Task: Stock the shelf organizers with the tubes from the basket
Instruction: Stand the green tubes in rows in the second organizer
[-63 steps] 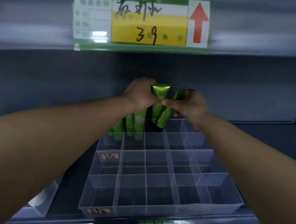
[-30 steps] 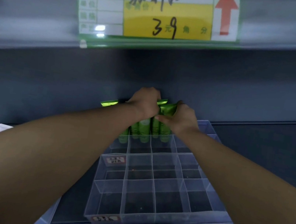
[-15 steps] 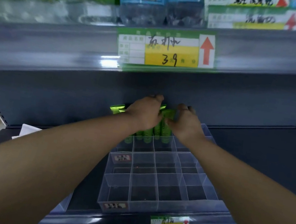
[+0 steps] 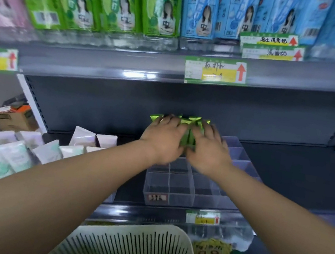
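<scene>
Both hands are spread flat, gripping nothing: the left hand (image 4: 163, 137) and right hand (image 4: 207, 148) press on the green tubes (image 4: 188, 137) standing in the organizer's (image 4: 180, 189) back row, against the shelf's rear wall. The picture is blurred, so I cannot tell how well each tube is seated.

As I judge it, the tall tubes could tip forward into the bare front cells once the hands let go. A hard push could also slide the light organizer.

More tubes lie in the basket (image 4: 121, 249) below. The shelf (image 4: 285, 178) is dark grey, with white tubes (image 4: 15, 155) to the left. The shelf above holds green and blue boxes (image 4: 120, 1) and price tags (image 4: 214, 71).
</scene>
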